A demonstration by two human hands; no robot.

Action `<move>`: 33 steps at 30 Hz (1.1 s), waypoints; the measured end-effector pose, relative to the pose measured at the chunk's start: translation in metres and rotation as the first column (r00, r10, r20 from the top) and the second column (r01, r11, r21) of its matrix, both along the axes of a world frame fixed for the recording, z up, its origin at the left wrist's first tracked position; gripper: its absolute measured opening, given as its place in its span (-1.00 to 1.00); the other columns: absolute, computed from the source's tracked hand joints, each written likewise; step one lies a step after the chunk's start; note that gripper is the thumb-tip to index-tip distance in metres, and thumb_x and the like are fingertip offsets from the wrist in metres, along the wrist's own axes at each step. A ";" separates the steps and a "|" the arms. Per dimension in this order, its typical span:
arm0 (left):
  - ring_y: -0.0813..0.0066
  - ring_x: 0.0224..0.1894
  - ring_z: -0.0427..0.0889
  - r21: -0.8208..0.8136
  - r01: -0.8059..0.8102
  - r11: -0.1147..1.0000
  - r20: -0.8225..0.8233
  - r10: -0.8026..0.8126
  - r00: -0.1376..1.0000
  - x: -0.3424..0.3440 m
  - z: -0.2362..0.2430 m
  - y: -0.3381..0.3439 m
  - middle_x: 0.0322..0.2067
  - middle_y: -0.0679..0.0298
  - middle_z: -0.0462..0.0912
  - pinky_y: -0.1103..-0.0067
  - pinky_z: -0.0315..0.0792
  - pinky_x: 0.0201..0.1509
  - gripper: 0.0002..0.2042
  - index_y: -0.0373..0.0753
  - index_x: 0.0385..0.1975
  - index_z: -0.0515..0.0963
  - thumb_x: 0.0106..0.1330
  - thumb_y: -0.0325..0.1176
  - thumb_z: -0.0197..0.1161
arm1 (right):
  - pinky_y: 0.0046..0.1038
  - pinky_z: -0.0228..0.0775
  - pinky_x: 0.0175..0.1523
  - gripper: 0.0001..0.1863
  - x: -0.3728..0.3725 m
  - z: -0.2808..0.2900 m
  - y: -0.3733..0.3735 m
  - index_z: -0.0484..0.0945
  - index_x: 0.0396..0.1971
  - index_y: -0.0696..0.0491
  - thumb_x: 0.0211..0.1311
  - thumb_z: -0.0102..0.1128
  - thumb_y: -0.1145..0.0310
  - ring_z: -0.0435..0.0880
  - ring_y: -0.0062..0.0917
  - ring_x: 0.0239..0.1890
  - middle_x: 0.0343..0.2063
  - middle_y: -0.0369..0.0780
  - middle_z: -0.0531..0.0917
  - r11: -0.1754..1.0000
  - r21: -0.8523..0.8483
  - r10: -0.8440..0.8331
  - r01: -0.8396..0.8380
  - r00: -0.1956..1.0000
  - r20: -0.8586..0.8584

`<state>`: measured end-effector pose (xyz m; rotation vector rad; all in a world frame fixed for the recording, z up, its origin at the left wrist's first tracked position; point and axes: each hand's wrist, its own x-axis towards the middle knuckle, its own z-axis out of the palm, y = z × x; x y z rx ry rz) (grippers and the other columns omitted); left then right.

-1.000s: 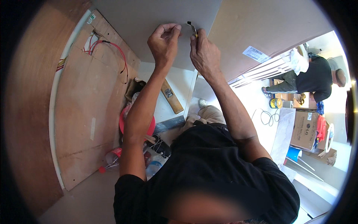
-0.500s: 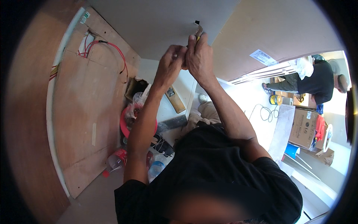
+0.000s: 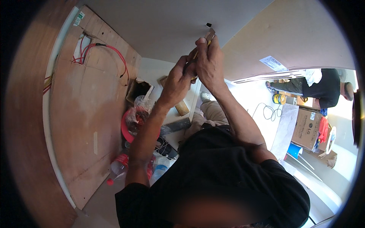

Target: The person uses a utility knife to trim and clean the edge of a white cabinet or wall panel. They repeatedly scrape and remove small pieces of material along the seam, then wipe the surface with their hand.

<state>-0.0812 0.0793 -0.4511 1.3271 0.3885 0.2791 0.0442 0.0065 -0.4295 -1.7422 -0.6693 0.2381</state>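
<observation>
My right hand [image 3: 209, 68] is closed round a slim tool [image 3: 209, 36] with a metal tip and some yellow on it, pointed up toward a small dark mark or hole [image 3: 208, 24] in the grey panel [image 3: 163, 26]. My left hand [image 3: 176, 83] is closed on the lower part of the same tool, just left of and below my right hand; its fingertips are partly hidden. The tool's tip is near the dark mark; whether they touch I cannot tell.
Left, a plywood board [image 3: 91, 114] with red wires [image 3: 118, 53]. Below, a pink basin [image 3: 125, 129], open box [image 3: 140, 91], wooden piece [image 3: 181, 108] and bottles [image 3: 161, 167]. Right, a cardboard-coloured panel [image 3: 251, 45], a bending co-worker [image 3: 323, 87], cardboard boxes [image 3: 306, 127] and looped cable [image 3: 270, 112].
My left hand has moved right and down to join my right hand on the tool. My right hand has shifted slightly right and down, and the view has shifted a little.
</observation>
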 end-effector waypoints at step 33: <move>0.75 -0.33 0.43 0.048 -0.378 0.924 -0.138 0.381 0.914 0.002 0.037 -0.047 -0.27 0.45 0.60 0.69 0.32 -0.31 -0.64 -0.27 0.29 0.59 0.82 -0.12 0.08 | -0.10 0.59 -0.31 -0.67 0.003 0.025 -0.008 0.42 -0.10 0.28 0.79 0.02 0.26 0.83 -0.08 -0.40 -0.51 0.06 0.73 0.991 0.037 0.136 -0.131 0.961 -0.240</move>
